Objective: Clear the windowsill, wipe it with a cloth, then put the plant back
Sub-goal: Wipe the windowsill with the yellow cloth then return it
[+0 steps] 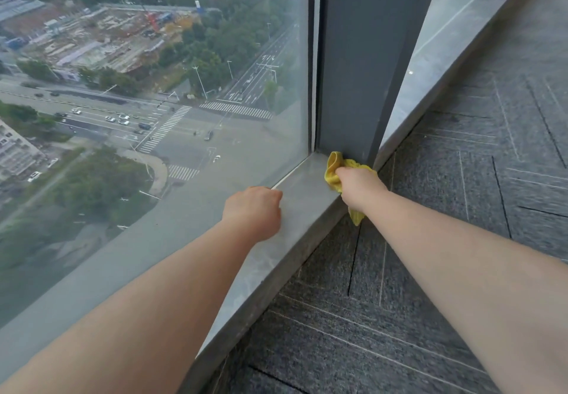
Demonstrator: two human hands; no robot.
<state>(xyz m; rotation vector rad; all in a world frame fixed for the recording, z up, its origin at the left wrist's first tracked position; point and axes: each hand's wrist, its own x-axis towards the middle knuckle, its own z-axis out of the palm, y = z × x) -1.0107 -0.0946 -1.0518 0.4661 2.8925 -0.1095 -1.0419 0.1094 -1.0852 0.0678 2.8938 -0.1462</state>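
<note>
The grey windowsill (304, 190) is lying bare along the glass (153, 101). The right hand (358, 187) is reaching out with its fingers curled round a bunched yellow cloth (333, 167), pressing it at the sill's far end against the dark pillar (353, 55). The left hand (253, 212) is resting on the sill beside the glass, fingers seemingly curled under, holding nothing visible.

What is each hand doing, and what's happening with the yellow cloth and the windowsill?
Right hand: gripping the yellow cloth.
Yellow cloth: bunched up, pressed on the sill's end by the pillar.
Left hand: fingers curled, holding nothing, resting on the sill.
Windowsill: bare, no plant in view.
</note>
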